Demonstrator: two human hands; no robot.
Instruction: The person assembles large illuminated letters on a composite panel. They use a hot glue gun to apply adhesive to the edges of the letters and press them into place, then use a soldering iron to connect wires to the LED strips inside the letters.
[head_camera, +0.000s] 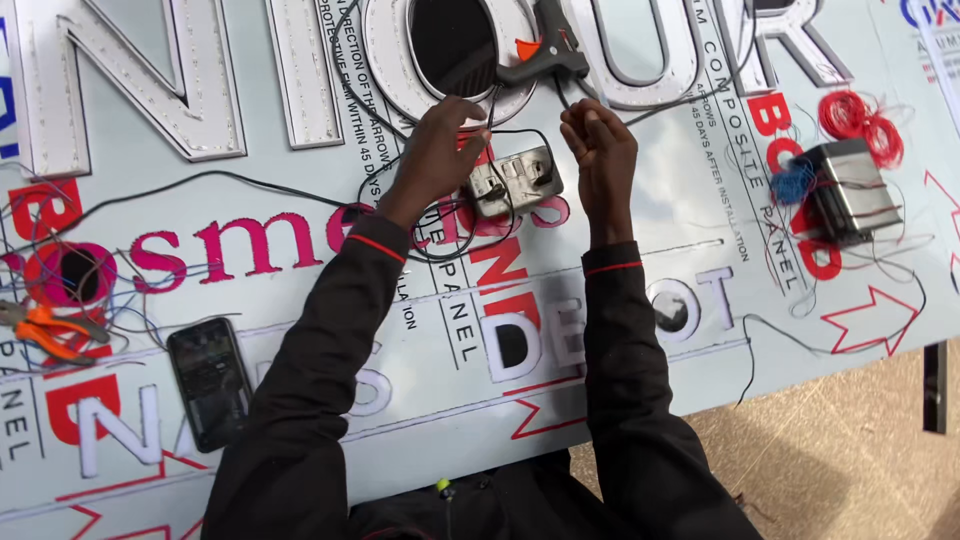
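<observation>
Both arms, in black sleeves with red cuff stripes, reach over a large printed composite panel (700, 190). My left hand (440, 150) grips a thin black wire beside a grey socket box (515, 180) lying on the panel. My right hand (597, 140) is closed, pinching a black wire (655, 108) that runs up towards a dark glue gun (545, 50) with an orange trigger. The glue gun rests on white raised channel letters (640, 60) at the top. Loops of black cable (400, 215) curl around the socket box.
A metal power-supply box (850, 185) wrapped in red and blue wire sits right, with a red wire coil (860, 120) behind it. A black phone (210, 380) lies lower left. Orange-handled pliers (50, 330) and tangled thin wires sit far left. Brown ground (850, 450) shows past the panel's lower right edge.
</observation>
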